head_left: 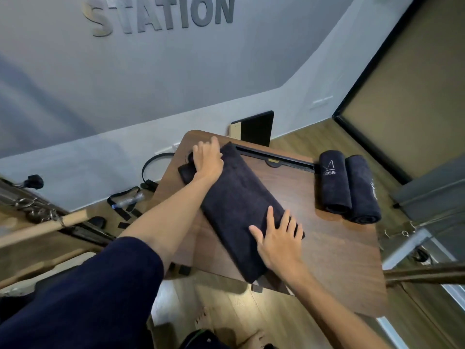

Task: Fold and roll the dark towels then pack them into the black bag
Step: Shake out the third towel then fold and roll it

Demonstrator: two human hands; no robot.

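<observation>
A dark towel point(239, 205), folded into a long strip, lies diagonally across the wooden table point(327, 260). My left hand point(207, 158) presses flat on its far end near the table's back left corner. My right hand point(278, 241) lies flat with spread fingers on the strip's near half. Two rolled dark towels point(349, 186) with light lettering rest side by side at the table's right edge. No black bag is clearly visible.
A black slot point(274, 156) runs along the table's back edge. A dark panel point(256, 132) leans on the wall behind. Straps and a water bottle point(129, 201) lie on the floor at left. Metal frame parts point(412, 238) stand at right. Bare feet point(226, 328) show below.
</observation>
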